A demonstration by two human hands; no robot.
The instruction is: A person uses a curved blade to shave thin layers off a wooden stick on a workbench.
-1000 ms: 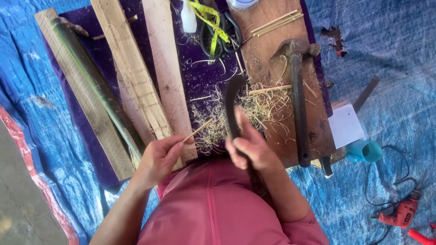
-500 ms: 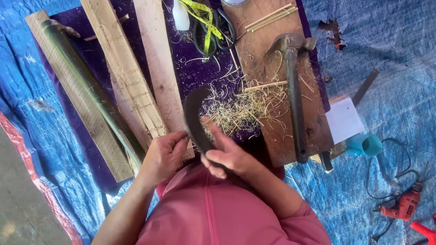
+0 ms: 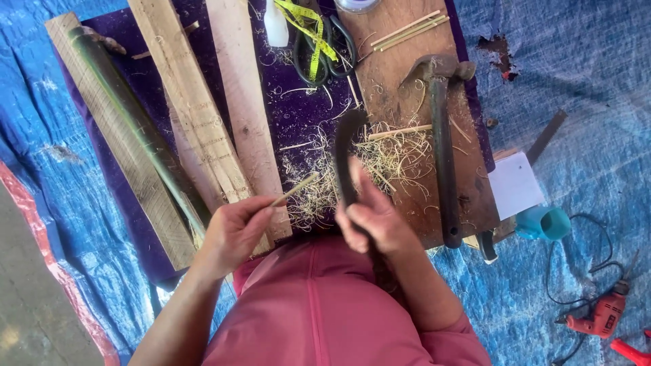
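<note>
Blue tarp (image 3: 576, 88) covers the ground, with a purple cloth (image 3: 298, 115) laid on it as the work surface. All positions below are given relative to the pile of shavings (image 3: 380, 159) on that cloth.

**Left hand** (image 3: 234, 234): below and left of the shavings. Fingers (image 3: 261, 207) are closed narrowly on a thin bamboo stick (image 3: 295, 190). The stick runs up and right from the fingertips, and its free end reaches the left edge of the shavings.

**Right hand** (image 3: 373, 220): directly below the shavings. Fingers are wrapped around the handle of a curved dark knife (image 3: 346, 156). The blade rises from the fist and arcs over the shavings, just right of the stick tip; contact between the two cannot be confirmed.

**Handling, stick:** judged light, slender and springy, and likely to snap if bent hard. Hold it near the lower end, as shown, leaving the upper length free.

**Handling, knife:** judged rigid and heavier at the blade. Hold by the handle only.

**Nearby:** planks (image 3: 203, 115) lie to the left, a hammer (image 3: 441, 142) to the right, and a yellow tape measure (image 3: 312, 34) above.
</note>
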